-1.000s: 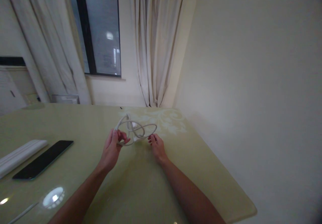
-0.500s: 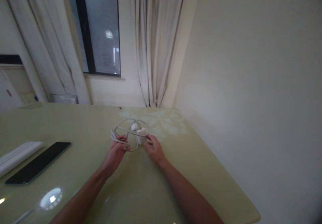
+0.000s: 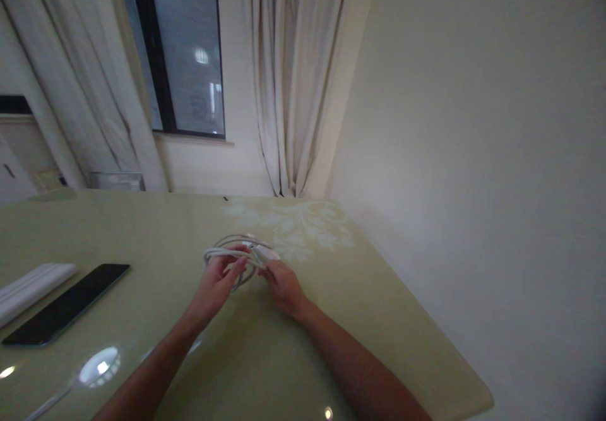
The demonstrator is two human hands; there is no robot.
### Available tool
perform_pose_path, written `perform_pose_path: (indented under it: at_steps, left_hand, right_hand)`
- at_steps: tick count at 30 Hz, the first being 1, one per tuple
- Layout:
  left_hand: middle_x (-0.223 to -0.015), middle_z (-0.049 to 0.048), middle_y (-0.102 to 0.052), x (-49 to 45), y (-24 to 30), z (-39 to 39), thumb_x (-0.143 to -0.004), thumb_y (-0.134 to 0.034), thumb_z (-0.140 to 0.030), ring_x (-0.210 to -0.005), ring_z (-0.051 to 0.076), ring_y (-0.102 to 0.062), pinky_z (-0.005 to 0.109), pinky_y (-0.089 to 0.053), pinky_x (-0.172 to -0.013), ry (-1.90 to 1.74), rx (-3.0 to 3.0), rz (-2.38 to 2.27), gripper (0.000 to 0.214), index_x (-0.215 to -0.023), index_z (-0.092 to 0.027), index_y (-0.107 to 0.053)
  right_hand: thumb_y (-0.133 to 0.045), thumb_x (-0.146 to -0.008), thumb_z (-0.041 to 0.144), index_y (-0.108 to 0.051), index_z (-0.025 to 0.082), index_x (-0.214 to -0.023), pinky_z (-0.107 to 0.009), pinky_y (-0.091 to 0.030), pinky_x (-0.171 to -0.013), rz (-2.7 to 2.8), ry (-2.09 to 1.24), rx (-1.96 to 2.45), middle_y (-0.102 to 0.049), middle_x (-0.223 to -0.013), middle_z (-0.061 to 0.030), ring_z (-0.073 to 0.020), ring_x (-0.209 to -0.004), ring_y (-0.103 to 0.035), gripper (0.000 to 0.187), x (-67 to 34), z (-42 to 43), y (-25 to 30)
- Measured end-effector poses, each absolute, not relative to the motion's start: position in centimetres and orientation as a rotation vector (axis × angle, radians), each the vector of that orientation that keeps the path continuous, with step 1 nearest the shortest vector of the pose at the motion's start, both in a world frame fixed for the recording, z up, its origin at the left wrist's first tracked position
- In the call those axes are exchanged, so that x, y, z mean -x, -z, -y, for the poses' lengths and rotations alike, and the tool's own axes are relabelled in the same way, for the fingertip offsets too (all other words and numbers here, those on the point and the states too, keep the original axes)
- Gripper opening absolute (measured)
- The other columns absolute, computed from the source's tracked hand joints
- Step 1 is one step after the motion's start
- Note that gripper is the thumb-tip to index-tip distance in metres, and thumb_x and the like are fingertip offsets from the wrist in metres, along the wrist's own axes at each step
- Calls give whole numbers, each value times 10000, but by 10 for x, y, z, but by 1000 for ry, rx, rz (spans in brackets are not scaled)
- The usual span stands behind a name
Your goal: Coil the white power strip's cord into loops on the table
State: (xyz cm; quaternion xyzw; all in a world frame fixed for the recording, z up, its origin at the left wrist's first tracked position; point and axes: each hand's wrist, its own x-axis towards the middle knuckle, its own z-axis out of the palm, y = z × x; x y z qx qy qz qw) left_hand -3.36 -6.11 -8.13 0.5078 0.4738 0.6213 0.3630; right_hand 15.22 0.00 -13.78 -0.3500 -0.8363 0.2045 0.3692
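Observation:
A coiled white cable (image 3: pixel 226 252) with a small white plug block (image 3: pixel 266 254) lies low over the yellow-green table (image 3: pixel 331 320). My left hand (image 3: pixel 215 285) has its fingers curled round the loops on the coil's left side. My right hand (image 3: pixel 283 284) pinches the coil at the plug block on its right side. Both hands hold the bundle close together near the table's middle, in front of a pale leaf pattern (image 3: pixel 296 225) on the surface.
A black phone (image 3: pixel 66 304) lies at the left, with a white ribbed bar (image 3: pixel 31 285) beside it. A thin white rod (image 3: pixel 45 402) lies near the bottom left corner. Curtains (image 3: pixel 288 80) and a dark window (image 3: pixel 182 48) stand behind the table. A plain wall is at the right.
The wide loose loops have been gathered into a flatter, tighter coil. Both hands have come closer together and lowered the cable toward the table.

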Motion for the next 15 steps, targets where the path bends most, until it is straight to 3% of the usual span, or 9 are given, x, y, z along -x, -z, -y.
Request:
perform_pose_path:
  at_steps: [2, 5, 7, 10, 13, 15]
  left_hand:
    - [-949, 97, -787, 45, 75, 65, -862, -679, -696, -827, 261, -750, 363, -606, -715, -1544, -1500, -1443, 505, -946, -204, -757]
    - [-674, 38, -690, 58, 61, 69, -942, -589, -623, -614, 211, -661, 339, -535, -648, -1620, -1737, -1787, 443, -810, -221, -719]
    - [-746, 41, -694, 61, 49, 63, -888, -677, -592, -689, 216, -659, 351, -538, -716, -1816, -1786, -1883, 372, -833, -224, -674]
    - [-949, 86, -744, 59, 29, 41, -755, -795, -633, -883, 263, -709, 388, -571, -817, -1652, -1804, -1618, 489, -964, -211, -664]
    - [-735, 47, -691, 56, 15, 19, -775, -732, -731, -671, 214, -662, 337, -546, -654, -1218, -1689, -1339, 554, -881, -189, -677]
    - [-593, -19, -559, 56, 7, 10, -761, -751, -741, -526, 140, -523, 263, -439, -525, -1215, -1560, -1296, 571, -817, -178, -678]
  right_hand:
    - [-485, -1094, 437, -702, 222, -944, -328, -540, -871, 1926, -608, 849, -758, -947, -66, -214, -912, -701, 340, -153, -4, 122]
    - [-548, -1054, 473, -693, 216, -916, -289, -536, -793, 1589, -706, 780, -708, -799, -17, -176, -780, -676, 325, -150, -13, 85]
    - [-649, -979, 464, -701, 211, -942, -273, -544, -713, 1439, -792, 749, -684, -732, 9, -164, -695, -658, 261, -143, -20, 57]
    - [-734, -892, 429, -720, 210, -939, -259, -551, -626, 1394, -877, 691, -731, -788, -3, -167, -693, -680, 224, -134, -27, 22]
    - [-728, -902, 401, -740, 214, -942, -263, -550, -663, 1418, -793, 683, -762, -847, -18, -169, -753, -701, 192, -134, -30, 2]
    - [-769, -879, 403, -744, 211, -933, -259, -523, -662, 1425, -739, 717, -734, -784, -2, -153, -704, -666, 202, -144, -33, -6]
